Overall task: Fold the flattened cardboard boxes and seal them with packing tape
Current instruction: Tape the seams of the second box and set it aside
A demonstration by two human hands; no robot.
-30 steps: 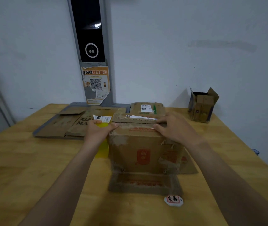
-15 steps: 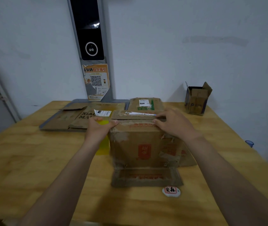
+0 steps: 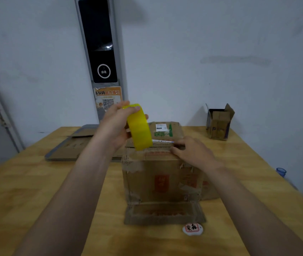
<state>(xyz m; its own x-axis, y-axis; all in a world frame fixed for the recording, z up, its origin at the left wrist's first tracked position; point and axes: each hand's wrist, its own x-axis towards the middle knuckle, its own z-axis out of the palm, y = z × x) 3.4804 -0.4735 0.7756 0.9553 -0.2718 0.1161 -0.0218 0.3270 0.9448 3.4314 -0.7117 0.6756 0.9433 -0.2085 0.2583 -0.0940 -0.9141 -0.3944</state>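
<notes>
A worn brown cardboard box [image 3: 158, 180] stands upright in the middle of the wooden table [image 3: 27, 191], its near bottom flap lying flat toward me. My left hand [image 3: 115, 124] grips a yellow roll of packing tape [image 3: 140, 127] and holds it up over the box's top left edge. My right hand [image 3: 193, 152] rests with fingers spread on the box's closed top flaps at the right. Flattened cardboard boxes [image 3: 76, 146] lie on a grey tray at the back left, partly hidden by my left arm.
A small open cardboard box [image 3: 220, 122] stands at the back right by the wall. Another box with a white label [image 3: 162, 129] lies behind the main one. A white tag with red characters [image 3: 192, 228] sits near the front. A blue cup [image 3: 281, 171] is at the right edge.
My left hand has lifted the yellow tape roll from beside the box up above its top. My right hand stays on the top flaps.
</notes>
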